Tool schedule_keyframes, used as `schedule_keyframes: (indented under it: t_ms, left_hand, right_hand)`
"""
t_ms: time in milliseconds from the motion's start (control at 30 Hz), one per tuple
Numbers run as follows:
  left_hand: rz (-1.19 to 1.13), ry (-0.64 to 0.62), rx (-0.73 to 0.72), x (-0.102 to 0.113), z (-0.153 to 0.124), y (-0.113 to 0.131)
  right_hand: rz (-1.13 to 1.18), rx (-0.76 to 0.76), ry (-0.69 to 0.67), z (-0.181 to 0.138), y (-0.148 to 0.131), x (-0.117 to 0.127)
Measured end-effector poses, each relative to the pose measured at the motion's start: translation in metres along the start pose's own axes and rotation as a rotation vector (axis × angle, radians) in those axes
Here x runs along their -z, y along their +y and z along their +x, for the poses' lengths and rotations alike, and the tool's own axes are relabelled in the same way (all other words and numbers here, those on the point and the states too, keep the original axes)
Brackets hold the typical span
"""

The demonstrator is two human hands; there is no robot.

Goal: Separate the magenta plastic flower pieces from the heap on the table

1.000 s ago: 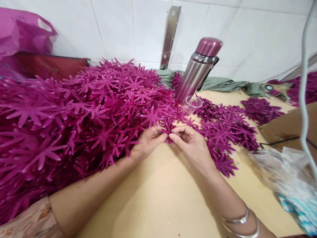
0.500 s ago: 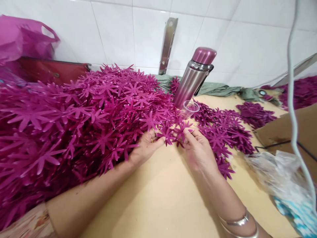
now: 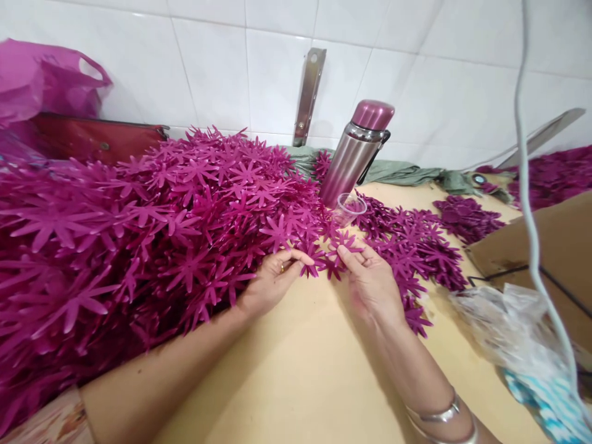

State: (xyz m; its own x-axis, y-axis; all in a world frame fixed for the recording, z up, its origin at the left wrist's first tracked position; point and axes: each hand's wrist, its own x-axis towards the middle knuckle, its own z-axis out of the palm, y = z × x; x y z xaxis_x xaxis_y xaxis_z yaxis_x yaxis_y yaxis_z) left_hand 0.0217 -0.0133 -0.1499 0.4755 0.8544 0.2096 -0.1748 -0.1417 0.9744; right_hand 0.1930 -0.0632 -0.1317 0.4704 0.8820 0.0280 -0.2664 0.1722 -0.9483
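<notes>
A big heap of magenta star-shaped flower cutouts (image 3: 139,234) covers the left half of the tan table (image 3: 300,370). At the heap's front edge my left hand (image 3: 271,280), with a ring on one finger, pinches a flower cutout (image 3: 311,254). My right hand (image 3: 370,280), bangles at the wrist, pinches another flower cutout (image 3: 345,242) right beside it. The two flowers touch or overlap between my fingertips. A flatter spread of the same flowers (image 3: 411,240) lies just right of my right hand.
A steel flask with a magenta cap (image 3: 354,154) and a clear plastic cup (image 3: 348,208) stand behind my hands. A cardboard box (image 3: 541,246) and a plastic bag (image 3: 513,327) sit at right, with a hanging white cable (image 3: 531,216). A red bag (image 3: 92,135) and pink bag lie back left.
My hands drew apart a little: the stack pinched between them a second ago is now two flowers, one in each hand. The view also shifted slightly.
</notes>
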Motion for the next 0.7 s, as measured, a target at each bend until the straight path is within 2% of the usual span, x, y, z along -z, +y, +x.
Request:
schedule_keyframes:
  t_ms: [100, 400, 567, 700]
  left_hand:
    - [-0.024, 0.063, 0.058, 0.000, -0.001, 0.001]
    - [-0.195, 0.127, 0.152, -0.006, -0.005, 0.009]
    - [-0.251, 0.030, 0.229, -0.008, -0.005, 0.011]
    - [-0.095, 0.003, 0.121, -0.008, -0.002, 0.002]
  right_hand:
    - [-0.046, 0.034, -0.016, -0.003, 0.000, -0.002]
    - [-0.202, 0.162, -0.088, -0.012, -0.002, -0.010]
    - [-0.302, 0.173, -0.110, -0.017, 0.002, -0.011]
    - [-0.297, 0.134, -0.136, -0.020, 0.006, -0.014]
